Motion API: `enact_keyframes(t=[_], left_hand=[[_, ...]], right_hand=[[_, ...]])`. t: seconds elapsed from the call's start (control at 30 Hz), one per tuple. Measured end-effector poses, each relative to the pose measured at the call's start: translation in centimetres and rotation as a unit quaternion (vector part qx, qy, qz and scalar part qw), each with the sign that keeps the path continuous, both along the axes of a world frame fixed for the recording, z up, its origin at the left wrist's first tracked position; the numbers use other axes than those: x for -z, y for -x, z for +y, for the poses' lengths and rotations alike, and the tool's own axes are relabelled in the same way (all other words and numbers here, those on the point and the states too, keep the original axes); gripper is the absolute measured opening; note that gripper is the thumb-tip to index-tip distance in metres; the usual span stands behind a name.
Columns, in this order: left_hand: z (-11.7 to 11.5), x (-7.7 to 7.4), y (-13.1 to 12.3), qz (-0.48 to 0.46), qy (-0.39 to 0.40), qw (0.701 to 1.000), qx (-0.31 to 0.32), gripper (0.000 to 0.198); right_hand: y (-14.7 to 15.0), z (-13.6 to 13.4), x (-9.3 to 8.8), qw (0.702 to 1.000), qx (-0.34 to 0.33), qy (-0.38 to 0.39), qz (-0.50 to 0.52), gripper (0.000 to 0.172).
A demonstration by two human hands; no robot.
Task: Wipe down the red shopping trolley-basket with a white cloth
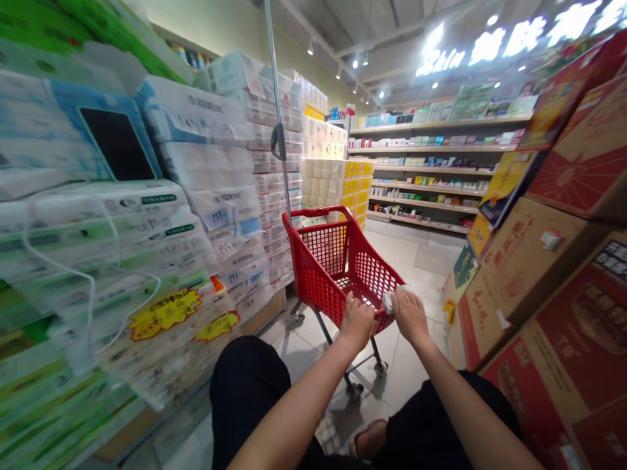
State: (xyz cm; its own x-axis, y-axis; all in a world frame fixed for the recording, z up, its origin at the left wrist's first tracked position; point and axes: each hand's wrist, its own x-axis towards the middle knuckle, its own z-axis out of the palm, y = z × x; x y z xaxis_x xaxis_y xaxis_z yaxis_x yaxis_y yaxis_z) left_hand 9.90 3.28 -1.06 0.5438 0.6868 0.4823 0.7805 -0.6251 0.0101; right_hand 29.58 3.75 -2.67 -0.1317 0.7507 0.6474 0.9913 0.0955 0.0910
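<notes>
A red plastic shopping cart (318, 281) with grid sides stands on the tiled floor just ahead of my knees, a metal pole rising from its far left corner. On its near rim, my left hand (357, 321) is closed around the edge. To the right, my right hand (410, 313) is closed on a crumpled white cloth or tissue (389, 302), pressed against the rim at the cart's near right corner. The cart's basket shows no goods in the part I can see.
Stacked paper packs (210, 170) with a phone (117, 143) and white cable line the left. Cardboard cartons (533, 254) rise close on the right. Shelves of small boxes (431, 149) stand at the back, beside yellow-and-white packs (337, 186).
</notes>
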Motion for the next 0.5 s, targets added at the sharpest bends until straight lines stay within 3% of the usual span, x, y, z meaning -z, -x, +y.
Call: enact_keyframes(t=[0.33, 0.5], left_hand=[[1.2, 0.2, 1.1, -0.001, -0.016, 0.998, 0.053, 0.014], [1.4, 0.1, 3.0, -0.005, -0.020, 0.995, 0.097, 0.010]], right_hand=[[6.6, -3.2, -0.1, 0.996, -0.017, -0.018, 0.085, 0.031], [6.0, -3.6, -0.9, 0.994, -0.099, 0.016, 0.045, 0.028]])
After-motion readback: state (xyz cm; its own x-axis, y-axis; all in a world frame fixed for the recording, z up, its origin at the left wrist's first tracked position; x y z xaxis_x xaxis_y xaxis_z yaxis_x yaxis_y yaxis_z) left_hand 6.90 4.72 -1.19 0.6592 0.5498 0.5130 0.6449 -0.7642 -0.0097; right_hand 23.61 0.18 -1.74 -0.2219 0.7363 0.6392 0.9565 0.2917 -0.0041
